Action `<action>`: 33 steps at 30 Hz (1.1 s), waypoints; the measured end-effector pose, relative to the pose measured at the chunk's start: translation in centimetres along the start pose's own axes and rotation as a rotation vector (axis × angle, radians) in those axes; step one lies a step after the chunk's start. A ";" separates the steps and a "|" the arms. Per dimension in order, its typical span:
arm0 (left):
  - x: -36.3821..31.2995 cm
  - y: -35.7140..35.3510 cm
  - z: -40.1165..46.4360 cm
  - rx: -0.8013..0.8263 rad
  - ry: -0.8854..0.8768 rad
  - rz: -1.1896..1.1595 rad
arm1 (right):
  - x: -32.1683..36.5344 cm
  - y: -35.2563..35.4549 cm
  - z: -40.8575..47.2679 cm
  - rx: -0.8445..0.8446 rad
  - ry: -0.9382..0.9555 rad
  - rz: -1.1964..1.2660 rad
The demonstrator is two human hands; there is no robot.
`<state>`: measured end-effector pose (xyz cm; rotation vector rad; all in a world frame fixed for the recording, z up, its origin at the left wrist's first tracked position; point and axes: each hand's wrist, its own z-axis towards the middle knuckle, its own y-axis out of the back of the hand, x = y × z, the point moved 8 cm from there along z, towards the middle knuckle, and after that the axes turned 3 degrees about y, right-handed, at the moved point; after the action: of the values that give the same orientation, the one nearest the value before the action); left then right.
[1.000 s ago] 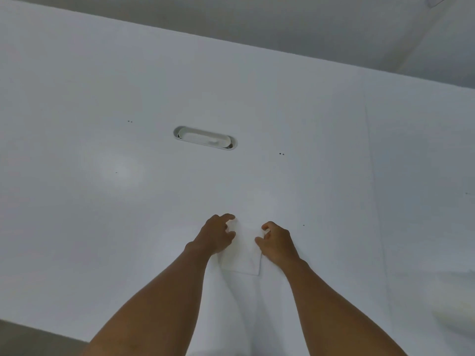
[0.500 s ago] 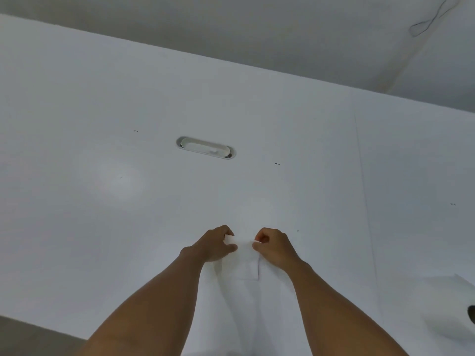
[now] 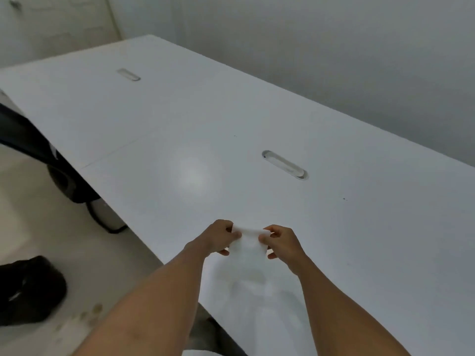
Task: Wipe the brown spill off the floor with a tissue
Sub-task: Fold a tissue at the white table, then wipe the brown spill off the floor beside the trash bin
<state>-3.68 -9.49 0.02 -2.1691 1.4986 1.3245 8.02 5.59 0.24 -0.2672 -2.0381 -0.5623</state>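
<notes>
A white tissue (image 3: 248, 244) is stretched between both hands just above the white table (image 3: 180, 129). My left hand (image 3: 218, 236) pinches its left edge and my right hand (image 3: 281, 242) pinches its right edge. On the pale floor at the lower left lies the brown spill (image 3: 90, 314), a loose trail of small brownish drops beside my left forearm.
A black bag or shoe (image 3: 28, 291) lies on the floor at the far left. A dark chair (image 3: 38, 150) with a base stands under the table's left edge. Two oval cable slots (image 3: 285, 165) are set in the tabletop. A grey wall runs behind.
The view has swung left, so the floor, spill and chair now show. Both hands have lifted the tissue off the table and hold it stretched between them.
</notes>
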 end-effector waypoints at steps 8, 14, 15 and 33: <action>13.2 8.8 -10.5 -0.406 0.211 -0.531 | 3.1 -16.6 -2.6 0.360 -0.061 0.109; 19.2 14.5 -16.2 -0.662 0.184 -0.611 | 5.1 -25.7 -4.5 0.392 -0.032 0.085; 20.2 15.6 -17.1 -0.712 0.185 -0.607 | 5.5 -27.1 -4.7 0.379 -0.018 0.070; 40.0 28.6 -31.3 -0.896 0.166 -0.683 | 8.6 -55.1 -13.6 0.593 0.133 -0.104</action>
<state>-6.28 -67.62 -2.81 -2.9256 0.0247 1.7183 -8.48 -49.34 -2.01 0.2259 -1.9970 -0.0185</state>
